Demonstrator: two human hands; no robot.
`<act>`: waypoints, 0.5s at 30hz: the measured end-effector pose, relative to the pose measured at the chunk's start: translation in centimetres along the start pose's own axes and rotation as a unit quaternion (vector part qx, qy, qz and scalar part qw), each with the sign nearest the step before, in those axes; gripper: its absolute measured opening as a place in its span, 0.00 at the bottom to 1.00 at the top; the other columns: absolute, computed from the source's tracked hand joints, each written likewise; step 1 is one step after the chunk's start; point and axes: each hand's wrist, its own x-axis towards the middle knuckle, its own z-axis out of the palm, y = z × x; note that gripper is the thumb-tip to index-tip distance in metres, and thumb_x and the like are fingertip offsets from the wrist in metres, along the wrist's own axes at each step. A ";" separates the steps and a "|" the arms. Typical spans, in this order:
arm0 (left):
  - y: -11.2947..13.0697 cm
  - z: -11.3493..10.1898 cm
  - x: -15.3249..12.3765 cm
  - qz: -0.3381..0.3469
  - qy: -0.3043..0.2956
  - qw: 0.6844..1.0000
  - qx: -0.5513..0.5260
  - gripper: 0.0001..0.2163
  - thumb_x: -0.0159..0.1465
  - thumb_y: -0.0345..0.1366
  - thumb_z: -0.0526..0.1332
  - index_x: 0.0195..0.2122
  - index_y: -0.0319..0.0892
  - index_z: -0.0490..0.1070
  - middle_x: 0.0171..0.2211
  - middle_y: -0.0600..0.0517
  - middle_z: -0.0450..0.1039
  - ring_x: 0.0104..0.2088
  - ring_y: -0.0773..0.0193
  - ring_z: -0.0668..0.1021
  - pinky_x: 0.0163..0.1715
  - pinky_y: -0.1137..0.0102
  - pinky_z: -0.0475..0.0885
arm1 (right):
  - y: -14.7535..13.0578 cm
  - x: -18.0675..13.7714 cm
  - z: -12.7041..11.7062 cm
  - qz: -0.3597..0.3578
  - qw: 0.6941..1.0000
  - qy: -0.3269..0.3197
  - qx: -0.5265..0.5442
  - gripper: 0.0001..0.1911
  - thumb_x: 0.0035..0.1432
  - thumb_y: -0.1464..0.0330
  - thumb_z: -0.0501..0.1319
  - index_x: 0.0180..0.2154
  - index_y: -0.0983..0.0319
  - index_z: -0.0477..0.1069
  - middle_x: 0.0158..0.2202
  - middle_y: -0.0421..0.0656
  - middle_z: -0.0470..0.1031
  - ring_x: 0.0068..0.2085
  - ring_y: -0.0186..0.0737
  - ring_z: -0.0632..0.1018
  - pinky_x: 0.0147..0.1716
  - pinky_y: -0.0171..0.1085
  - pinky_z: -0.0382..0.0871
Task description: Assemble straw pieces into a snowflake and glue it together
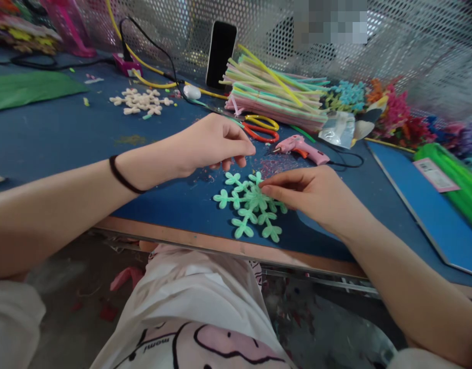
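A mint-green snowflake of fuzzy pipe cleaner loops lies on the blue tabletop near its front edge. My right hand reaches in from the right, thumb and forefinger pinched on the snowflake near its middle and covering part of its right side. Just above and left of it hovers my left hand, fingers curled and thumb tip against the forefinger. Whatever might be between those fingertips is too small to make out. A pink hot glue gun rests behind my right hand, and red-and-yellow-handled scissors lie beyond my left hand.
Bundled pastel pipe cleaners lie at the back, beside a leaning phone. A cream snowflake sits back left, near a green sheet and power cables. At right are a blue board and a green pipe cleaner pack.
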 end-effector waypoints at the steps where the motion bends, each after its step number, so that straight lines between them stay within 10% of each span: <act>1: 0.0 0.0 0.0 -0.002 0.001 1.000 0.000 0.08 0.63 0.38 0.66 0.32 0.39 0.79 0.29 0.50 0.79 0.21 0.74 0.72 0.20 0.76 0.62 | 0.0 0.0 0.0 -0.018 1.000 0.003 -0.016 0.13 0.56 0.58 0.69 0.38 0.58 0.85 0.34 0.44 0.83 0.30 0.39 0.76 0.30 0.38 0.69; 15: -0.1 -0.1 0.1 0.044 -0.008 0.998 0.032 0.09 0.64 0.39 0.64 0.33 0.39 0.78 0.28 0.48 0.78 0.22 0.71 0.73 0.23 0.73 0.64 | 0.9 0.6 -1.6 -0.354 0.923 -0.003 -0.149 0.19 0.59 0.76 0.57 0.38 0.53 0.85 0.34 0.43 0.70 0.34 0.36 0.72 0.33 0.38 0.67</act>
